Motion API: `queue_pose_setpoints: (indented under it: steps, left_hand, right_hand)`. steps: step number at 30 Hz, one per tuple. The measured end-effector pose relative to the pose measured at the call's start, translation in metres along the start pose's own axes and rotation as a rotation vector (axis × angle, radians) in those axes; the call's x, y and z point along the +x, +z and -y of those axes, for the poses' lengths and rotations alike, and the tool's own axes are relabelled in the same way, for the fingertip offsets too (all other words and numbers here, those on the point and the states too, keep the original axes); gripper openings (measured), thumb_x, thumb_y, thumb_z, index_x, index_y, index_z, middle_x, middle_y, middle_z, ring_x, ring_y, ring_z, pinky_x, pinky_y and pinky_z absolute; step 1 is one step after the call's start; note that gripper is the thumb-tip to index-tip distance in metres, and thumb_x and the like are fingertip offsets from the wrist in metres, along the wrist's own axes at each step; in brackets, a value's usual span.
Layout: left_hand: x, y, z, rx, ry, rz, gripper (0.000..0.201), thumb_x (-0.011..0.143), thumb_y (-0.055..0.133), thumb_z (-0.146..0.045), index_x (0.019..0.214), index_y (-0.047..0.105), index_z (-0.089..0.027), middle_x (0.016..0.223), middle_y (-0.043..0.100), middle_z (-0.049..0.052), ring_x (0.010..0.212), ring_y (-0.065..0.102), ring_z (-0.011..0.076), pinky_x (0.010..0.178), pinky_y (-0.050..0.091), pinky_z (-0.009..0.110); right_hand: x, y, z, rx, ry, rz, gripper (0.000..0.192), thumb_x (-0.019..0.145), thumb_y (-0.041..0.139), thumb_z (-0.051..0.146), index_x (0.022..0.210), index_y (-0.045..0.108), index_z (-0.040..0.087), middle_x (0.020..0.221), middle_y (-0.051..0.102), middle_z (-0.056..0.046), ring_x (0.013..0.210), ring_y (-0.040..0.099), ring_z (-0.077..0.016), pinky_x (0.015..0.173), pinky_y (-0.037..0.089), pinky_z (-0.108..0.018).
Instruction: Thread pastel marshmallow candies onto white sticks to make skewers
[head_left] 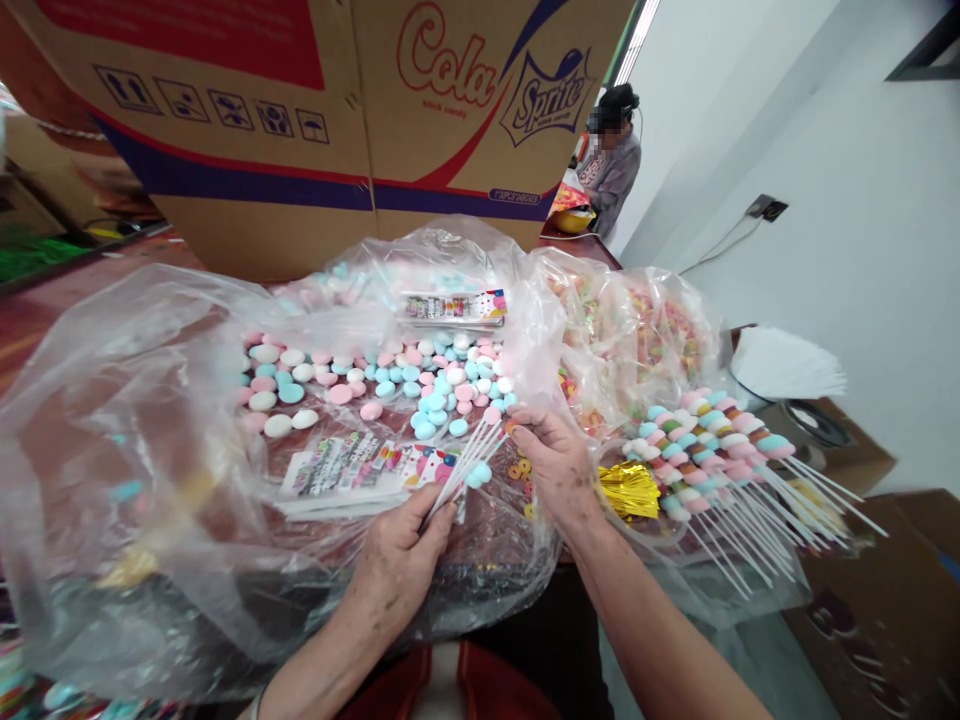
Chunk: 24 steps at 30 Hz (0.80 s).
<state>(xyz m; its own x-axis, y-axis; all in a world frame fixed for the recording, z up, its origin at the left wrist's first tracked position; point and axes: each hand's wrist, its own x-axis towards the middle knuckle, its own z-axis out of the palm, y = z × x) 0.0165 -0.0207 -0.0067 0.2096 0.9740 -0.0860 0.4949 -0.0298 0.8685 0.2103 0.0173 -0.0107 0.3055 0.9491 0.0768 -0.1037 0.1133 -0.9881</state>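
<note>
In front of a cardboard box (315,120) printed "Cola" and "Sprite", the left hand (397,560) pinches a bundle of white sticks (469,460) above the clear bag of pastel candies (390,385). The right hand (559,465), fingers curled, touches the sticks' tips beside finished candy skewers (712,450).

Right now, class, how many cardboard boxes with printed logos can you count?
1: the cardboard box stands behind the candy bags, beyond the left hand and right hand. Others may be hidden behind it.
</note>
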Motion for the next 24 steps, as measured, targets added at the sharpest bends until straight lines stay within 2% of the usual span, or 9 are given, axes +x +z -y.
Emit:
queue_pose_setpoints:
  steps: [4,8,12,15,21,24]
  left_hand:
    - [-0.001,0.001,0.000,0.027,-0.006,0.007,0.037,0.087,0.043,-0.043,0.089,0.069,-0.017,0.058,0.052,-0.002,0.059,0.052,0.0180,0.060,0.040,0.028]
    - [0.000,0.001,0.000,0.045,0.001,0.008,0.036,0.087,0.043,-0.043,0.086,0.069,-0.017,0.058,0.052,-0.002,0.059,0.052,0.0179,0.060,0.040,0.028]
    - [0.000,0.000,-0.002,0.045,0.014,-0.005,0.034,0.086,0.044,-0.042,0.085,0.069,-0.018,0.057,0.053,-0.003,0.059,0.053,0.0177,0.061,0.040,0.027]
    - [0.000,0.000,-0.003,0.035,0.021,-0.018,0.033,0.086,0.045,-0.042,0.082,0.068,-0.019,0.056,0.052,-0.003,0.057,0.051,0.0169,0.060,0.040,0.026]
    - [0.000,-0.001,-0.001,0.006,0.049,-0.022,0.033,0.086,0.046,-0.041,0.088,0.070,-0.018,0.055,0.050,-0.004,0.055,0.049,0.0162,0.058,0.039,0.026]
    - [-0.001,-0.002,0.000,0.001,0.069,-0.009,0.033,0.087,0.046,-0.041,0.087,0.070,-0.018,0.056,0.050,-0.004,0.054,0.048,0.0157,0.058,0.039,0.026]
  right_hand:
    - [-0.004,0.002,0.001,-0.083,-0.002,-0.019,0.018,0.080,0.067,0.031,0.093,0.070,0.019,0.086,0.072,-0.002,0.077,0.065,-0.0162,0.074,0.052,-0.030]
    - [-0.008,-0.001,0.000,-0.233,-0.101,-0.010,0.019,0.085,0.061,0.031,0.099,0.069,0.021,0.091,0.073,-0.003,0.083,0.067,-0.0179,0.078,0.053,-0.033]
    - [-0.011,-0.004,0.003,-0.418,-0.313,-0.011,0.019,0.087,0.058,0.025,0.103,0.068,0.023,0.101,0.073,-0.003,0.095,0.067,-0.0185,0.090,0.052,-0.035]
    - [-0.013,-0.003,0.005,-0.526,-0.453,-0.022,0.018,0.088,0.057,0.022,0.103,0.067,0.023,0.102,0.072,-0.004,0.098,0.067,-0.0176,0.092,0.052,-0.033]
    - [-0.012,-0.002,0.000,-0.403,-0.435,0.010,0.014,0.087,0.057,0.021,0.098,0.066,0.023,0.103,0.071,-0.004,0.101,0.066,-0.0183,0.093,0.052,-0.034]
    - [-0.008,-0.006,0.000,-0.307,-0.283,0.060,0.011,0.086,0.059,0.023,0.095,0.066,0.022,0.096,0.072,-0.004,0.091,0.068,-0.0184,0.085,0.056,-0.034]
